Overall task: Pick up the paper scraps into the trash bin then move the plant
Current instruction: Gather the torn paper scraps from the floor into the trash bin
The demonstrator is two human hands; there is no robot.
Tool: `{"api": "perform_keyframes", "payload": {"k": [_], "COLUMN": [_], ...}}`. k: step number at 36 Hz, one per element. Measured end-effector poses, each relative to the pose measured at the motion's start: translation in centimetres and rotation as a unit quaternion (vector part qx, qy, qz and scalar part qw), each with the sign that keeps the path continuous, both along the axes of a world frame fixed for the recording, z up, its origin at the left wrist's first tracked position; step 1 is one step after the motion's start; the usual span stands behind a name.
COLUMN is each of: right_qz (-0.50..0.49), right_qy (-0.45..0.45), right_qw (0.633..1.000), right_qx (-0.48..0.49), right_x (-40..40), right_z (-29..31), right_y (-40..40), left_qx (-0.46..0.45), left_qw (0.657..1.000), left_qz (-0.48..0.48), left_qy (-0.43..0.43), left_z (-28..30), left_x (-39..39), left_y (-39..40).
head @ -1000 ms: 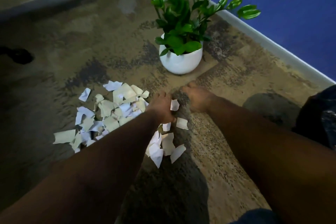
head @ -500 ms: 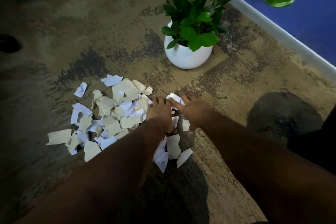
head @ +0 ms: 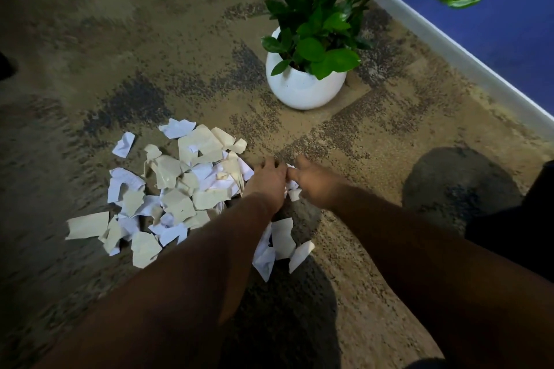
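Observation:
A heap of white and cream paper scraps lies on the carpet, left of centre. Both my hands are down at its right edge, close together. My left hand is curled over the scraps with its fingers bent down. My right hand touches it, fingers closed around a few white scraps between the two hands. More scraps lie under my left forearm. A green leafy plant in a round white pot stands upright on the carpet beyond my hands.
Brown mottled carpet covers the floor. A pale baseboard and blue wall run diagonally at the right. A dark object sits at the right edge, beside a round shadow on the carpet.
My right hand has moved left to meet my left hand and closed on scraps at the heap's edge. The view has shifted closer and slightly down.

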State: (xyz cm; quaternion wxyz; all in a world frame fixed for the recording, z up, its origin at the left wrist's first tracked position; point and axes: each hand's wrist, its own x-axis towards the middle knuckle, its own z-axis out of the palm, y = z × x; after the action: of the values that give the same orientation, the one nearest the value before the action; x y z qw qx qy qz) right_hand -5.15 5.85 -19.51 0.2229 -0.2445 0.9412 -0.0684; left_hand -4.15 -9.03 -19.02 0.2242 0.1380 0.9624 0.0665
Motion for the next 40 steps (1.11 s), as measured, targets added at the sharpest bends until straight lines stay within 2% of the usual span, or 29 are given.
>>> {"api": "perform_keyframes", "payload": {"k": [7,16,28,40], "right_qz": [-0.033,-0.055,-0.162,-0.189], "right_qy": [-0.031,-0.069,-0.027,0.006], "right_qw": [0.999,0.995,0.986,0.982], "right_qx": [-0.007,0.047,-0.009,-0.006], "right_x": [0.7,1.1,1.3,2.8], "right_z": [1.2,3.3,7.4,13.0], "right_y": [-0.7,-0.4,2.0,5.7], "left_qx": [0.070,0.071,0.129,0.233], "left_qw": [0.997,0.997,0.991,0.972], "left_qz": [0.028,0.030,0.016,-0.014], "left_qy": [-0.031,-0.022,0.018,0.035], "left_z": [0.8,1.2,4.6,9.4], "left_x": [0.1,0.2,-0.6,0.6], "left_y": [0.7,1.8,2.9,6.4]}}
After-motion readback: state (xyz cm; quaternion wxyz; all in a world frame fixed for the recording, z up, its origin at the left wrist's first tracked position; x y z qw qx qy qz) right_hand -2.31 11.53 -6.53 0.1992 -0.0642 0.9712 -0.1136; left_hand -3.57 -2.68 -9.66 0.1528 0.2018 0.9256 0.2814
